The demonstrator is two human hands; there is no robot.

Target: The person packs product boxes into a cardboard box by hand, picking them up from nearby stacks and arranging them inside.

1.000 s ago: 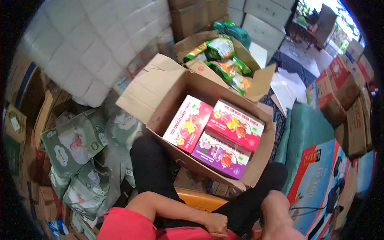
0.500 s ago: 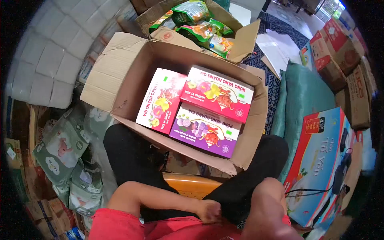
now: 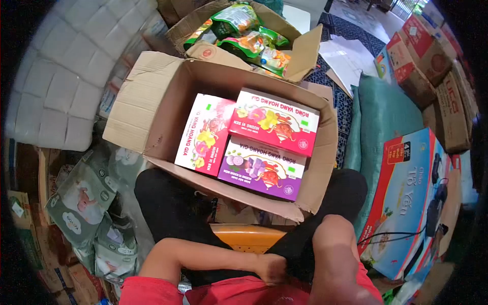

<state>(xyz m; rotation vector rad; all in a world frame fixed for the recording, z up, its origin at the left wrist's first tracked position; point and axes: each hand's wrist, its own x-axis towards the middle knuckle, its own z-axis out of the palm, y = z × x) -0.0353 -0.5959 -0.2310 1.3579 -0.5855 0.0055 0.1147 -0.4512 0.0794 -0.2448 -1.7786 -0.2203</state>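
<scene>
My left hand (image 3: 273, 268) rests low in my lap, bent at the wrist, in front of the orange seat (image 3: 244, 238). Its fingers are turned down and blurred, so their grip is hidden. My right arm (image 3: 333, 254) is folded up towards the camera, and the right hand is out of view. Between my knees stands an open cardboard box (image 3: 175, 94). Inside it lie a pink-and-white carton (image 3: 206, 134), a second pink-and-white carton (image 3: 274, 122) and a purple-and-white carton (image 3: 262, 168). Neither arm touches the cartons.
Behind is another open box (image 3: 305, 56) with green pouches (image 3: 236, 20). Green-grey packs (image 3: 84, 198) lie on the left, below stacked white packages (image 3: 56, 91). At right are a green sack (image 3: 384, 117), a blue-and-red carton (image 3: 401, 203) with black cables, and stacked boxes (image 3: 422, 56).
The whole view has shifted slightly. My left hand stays in the lap, only a little displaced. The boxes and cartons keep their arrangement.
</scene>
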